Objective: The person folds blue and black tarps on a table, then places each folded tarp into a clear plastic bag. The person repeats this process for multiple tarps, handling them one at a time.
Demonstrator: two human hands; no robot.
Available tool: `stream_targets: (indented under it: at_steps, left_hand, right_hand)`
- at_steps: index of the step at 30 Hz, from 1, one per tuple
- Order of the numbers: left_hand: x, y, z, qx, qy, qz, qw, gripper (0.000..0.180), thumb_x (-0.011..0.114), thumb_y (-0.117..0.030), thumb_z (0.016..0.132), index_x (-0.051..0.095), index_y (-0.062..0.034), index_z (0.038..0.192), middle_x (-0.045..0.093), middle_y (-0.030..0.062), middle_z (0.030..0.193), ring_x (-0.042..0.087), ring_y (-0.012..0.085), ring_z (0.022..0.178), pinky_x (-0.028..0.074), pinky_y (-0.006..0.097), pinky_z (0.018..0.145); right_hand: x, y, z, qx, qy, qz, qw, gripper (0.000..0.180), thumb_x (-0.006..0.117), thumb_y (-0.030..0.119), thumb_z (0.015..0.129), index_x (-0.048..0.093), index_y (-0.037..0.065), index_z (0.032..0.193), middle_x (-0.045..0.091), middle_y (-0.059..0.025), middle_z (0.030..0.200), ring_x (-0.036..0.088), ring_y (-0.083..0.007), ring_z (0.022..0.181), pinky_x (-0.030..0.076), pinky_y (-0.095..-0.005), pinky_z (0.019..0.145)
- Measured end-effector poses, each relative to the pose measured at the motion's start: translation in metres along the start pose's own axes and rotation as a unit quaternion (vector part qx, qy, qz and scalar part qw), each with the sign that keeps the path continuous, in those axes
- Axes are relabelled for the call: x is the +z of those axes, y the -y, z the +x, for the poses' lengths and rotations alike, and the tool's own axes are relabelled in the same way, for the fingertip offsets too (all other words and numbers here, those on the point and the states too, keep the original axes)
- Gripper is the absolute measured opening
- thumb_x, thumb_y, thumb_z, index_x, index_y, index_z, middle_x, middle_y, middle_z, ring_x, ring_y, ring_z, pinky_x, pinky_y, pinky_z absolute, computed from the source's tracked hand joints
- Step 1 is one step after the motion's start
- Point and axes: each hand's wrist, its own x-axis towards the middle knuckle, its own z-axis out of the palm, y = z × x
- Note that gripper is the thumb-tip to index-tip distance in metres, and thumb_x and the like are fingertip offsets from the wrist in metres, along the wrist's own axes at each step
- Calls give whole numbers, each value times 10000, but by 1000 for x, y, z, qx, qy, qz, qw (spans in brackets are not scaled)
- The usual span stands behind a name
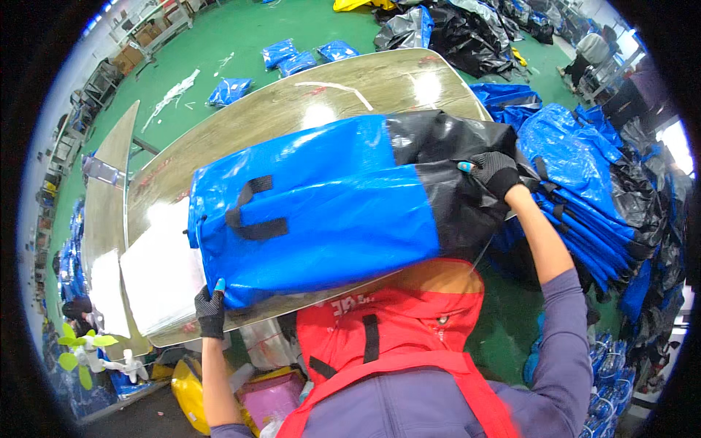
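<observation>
The big blue and black bag (328, 204) lies flat on the wooden table (292, 109). The left hand (210, 310) pinches its blue corner, and the right hand (496, 174) grips the black end, fingers curled tight, I think. It looks soft, floppy and a bit slippery, so holding both ends works best.

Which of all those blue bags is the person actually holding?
The big blue-and-black bag on the table, gripped by both gloved hands; the others lie stacked at right or on the floor.
</observation>
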Motion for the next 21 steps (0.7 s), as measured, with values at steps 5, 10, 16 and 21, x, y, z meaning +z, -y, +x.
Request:
stream_targets:
  at_steps: [5, 10, 16, 21]
  left_hand:
    - [8, -124, 0, 309, -255, 405, 822, 766, 570, -60, 764, 286, -7, 1473, 473, 255, 1373, 377, 426, 1324, 234, 490, 1129]
    - [84, -226, 24, 404, -9, 327, 854, 679, 489, -530, 888, 431, -103, 1413, 381, 232, 1454, 261, 426, 1389, 136, 561, 1136]
    - [137, -188, 49, 363, 15, 366, 857, 875, 639, -606, 734, 384, -144, 1431, 256, 186, 1538, 119, 374, 1455, 46, 620, 1125]
    - [107, -166, 61, 284, -32, 340, 896, 483, 618, -488, 817, 612, -55, 1032, 612, 156, 1126, 534, 324, 1166, 137, 596, 1118]
  right_hand:
    - [-18, 42, -8, -15, 72, -54, 996, 473, 499, 512, 893, 733, 101, 926, 697, -160, 964, 673, -343, 888, 515, -459, 799]
    - [-6, 52, -1, -11, -64, -160, 985, 457, 577, 474, 840, 672, 110, 1098, 636, -173, 1135, 595, -339, 1077, 425, -496, 949]
    - [18, 16, 17, -66, -89, -8, 994, 856, 461, 734, 804, 372, 189, 1459, 212, -124, 1560, 127, -334, 1450, 58, -514, 1170]
    - [12, 17, 28, -18, 8, -51, 998, 878, 434, 751, 797, 340, 207, 1479, 167, -92, 1584, 100, -356, 1458, -2, -675, 1099]
